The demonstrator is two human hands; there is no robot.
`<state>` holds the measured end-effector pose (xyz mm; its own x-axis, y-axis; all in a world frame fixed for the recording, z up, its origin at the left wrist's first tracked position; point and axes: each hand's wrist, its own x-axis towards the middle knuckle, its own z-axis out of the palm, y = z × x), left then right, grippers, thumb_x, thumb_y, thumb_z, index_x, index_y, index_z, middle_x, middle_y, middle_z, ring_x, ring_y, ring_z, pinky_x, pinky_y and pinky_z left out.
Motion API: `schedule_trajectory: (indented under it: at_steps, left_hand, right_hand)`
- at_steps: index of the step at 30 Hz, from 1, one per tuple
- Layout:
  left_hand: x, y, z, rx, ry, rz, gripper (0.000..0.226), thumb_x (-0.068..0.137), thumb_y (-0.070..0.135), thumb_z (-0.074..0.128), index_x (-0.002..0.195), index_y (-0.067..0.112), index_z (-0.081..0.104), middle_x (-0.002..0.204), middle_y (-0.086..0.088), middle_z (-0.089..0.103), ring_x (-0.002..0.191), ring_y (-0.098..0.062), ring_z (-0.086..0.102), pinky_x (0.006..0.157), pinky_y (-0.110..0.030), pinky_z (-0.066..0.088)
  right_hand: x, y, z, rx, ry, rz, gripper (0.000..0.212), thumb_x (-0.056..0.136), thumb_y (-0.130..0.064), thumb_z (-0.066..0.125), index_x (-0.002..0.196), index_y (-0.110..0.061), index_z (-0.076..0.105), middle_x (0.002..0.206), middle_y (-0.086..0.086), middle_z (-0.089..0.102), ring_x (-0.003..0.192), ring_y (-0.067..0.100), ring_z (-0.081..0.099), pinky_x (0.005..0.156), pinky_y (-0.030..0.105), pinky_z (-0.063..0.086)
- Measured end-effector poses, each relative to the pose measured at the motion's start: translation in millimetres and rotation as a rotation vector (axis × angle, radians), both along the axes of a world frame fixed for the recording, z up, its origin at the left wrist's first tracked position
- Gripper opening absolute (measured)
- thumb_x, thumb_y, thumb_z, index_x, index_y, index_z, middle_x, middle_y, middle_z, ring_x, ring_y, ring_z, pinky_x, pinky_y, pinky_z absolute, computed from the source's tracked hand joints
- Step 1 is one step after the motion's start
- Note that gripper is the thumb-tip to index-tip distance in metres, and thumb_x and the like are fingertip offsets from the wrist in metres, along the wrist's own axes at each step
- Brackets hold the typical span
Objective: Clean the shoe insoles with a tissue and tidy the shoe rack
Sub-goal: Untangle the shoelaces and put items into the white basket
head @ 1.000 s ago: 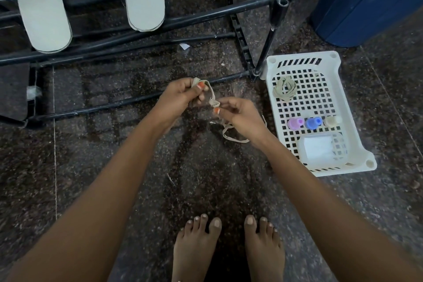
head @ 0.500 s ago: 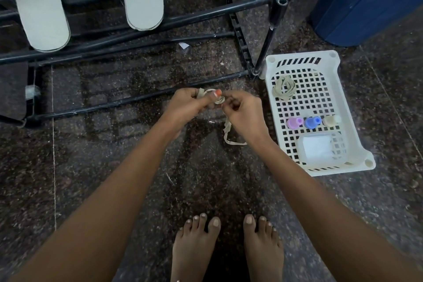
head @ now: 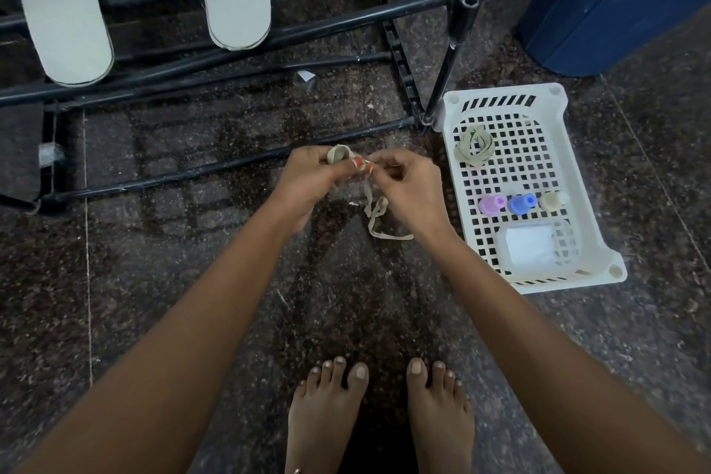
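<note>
Two insoles (head: 61, 8) lie across the bars of the shoe rack (head: 346, 17) at the upper left of the frame. Both look pale and unmarked, so the wiping stage is judged complete or nearly so.

At centre frame, the left hand (head: 307, 177) holds a partly wound loop of shoelace (head: 375, 212). The right hand (head: 408, 185) pinches the strand just beside it. Both grips are closed on the lace, and its loose tail hangs toward the floor.

One coiled lace (head: 474, 144) already lies in the white basket (head: 452, 115) at the right of the frame, above three small bottles (head: 521, 203).

Judged remaining: finish the coil and place it in the basket.
</note>
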<state>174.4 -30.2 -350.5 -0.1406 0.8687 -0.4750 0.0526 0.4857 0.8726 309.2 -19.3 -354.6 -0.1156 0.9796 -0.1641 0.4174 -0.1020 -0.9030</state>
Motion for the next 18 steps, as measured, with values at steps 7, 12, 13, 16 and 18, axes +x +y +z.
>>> schedule_trajectory:
  at_steps: [7, 12, 13, 16, 18]
  left_hand:
    - [0.7, 0.1, -1.3, -0.039, -0.108, 0.072, 0.015, 0.086, 0.011, 0.064, 0.071, 0.013, 0.068, 0.060, 0.001, 0.059, 0.060, -0.010, 0.047, 0.067, -0.027, 0.038]
    - [2.1, 0.7, 0.8, -0.026, -0.156, 0.095, 0.017, 0.088, 0.012, 0.062, 0.072, 0.010, 0.065, 0.052, 0.009, 0.060, 0.054, -0.005, 0.046, 0.064, -0.022, 0.039]
    - [1.5, 0.4, 0.5, -0.019, -0.146, 0.088, 0.018, 0.088, 0.014, 0.062, 0.071, 0.010, 0.065, 0.053, 0.008, 0.060, 0.053, -0.005, 0.046, 0.064, -0.023, 0.039]
    - [0.3, -0.6, 0.4, -0.011, -0.128, 0.061, 0.013, 0.085, 0.016, 0.066, 0.073, 0.011, 0.066, 0.061, 0.001, 0.057, 0.057, -0.009, 0.047, 0.065, -0.024, 0.040]
    - [1.4, -1.0, 1.0, -0.012, -0.123, 0.038, 0.005, 0.083, 0.012, 0.068, 0.078, 0.011, 0.066, 0.057, 0.007, 0.060, 0.055, -0.004, 0.051, 0.060, -0.017, 0.041]
  right_hand:
    - [-0.5, 2.9, -3.2, -0.121, 0.170, -0.078, 0.019, 0.081, -0.001, 0.063, 0.074, -0.019, 0.062, 0.073, -0.003, 0.062, 0.070, 0.009, 0.058, 0.070, 0.023, 0.052]
    - [0.1, 1.6, -2.0, 0.067, 0.034, 0.057, 0.010, 0.080, -0.001, 0.065, 0.088, -0.007, 0.069, 0.078, -0.003, 0.063, 0.066, 0.003, 0.056, 0.064, 0.013, 0.047]
    - [0.7, 1.2, -2.9, 0.106, -0.003, 0.080, 0.011, 0.079, -0.003, 0.066, 0.089, -0.006, 0.070, 0.080, -0.001, 0.063, 0.067, 0.006, 0.056, 0.065, 0.015, 0.047]
    - [1.7, 1.1, -4.8, 0.161, -0.048, 0.086, 0.008, 0.078, -0.005, 0.068, 0.086, -0.005, 0.071, 0.079, 0.001, 0.063, 0.069, 0.011, 0.057, 0.064, 0.017, 0.045]
    - [2.2, 1.7, -5.0, 0.127, -0.040, 0.065, 0.006, 0.079, -0.007, 0.067, 0.083, -0.006, 0.071, 0.077, 0.000, 0.064, 0.064, 0.007, 0.056, 0.061, 0.013, 0.044]
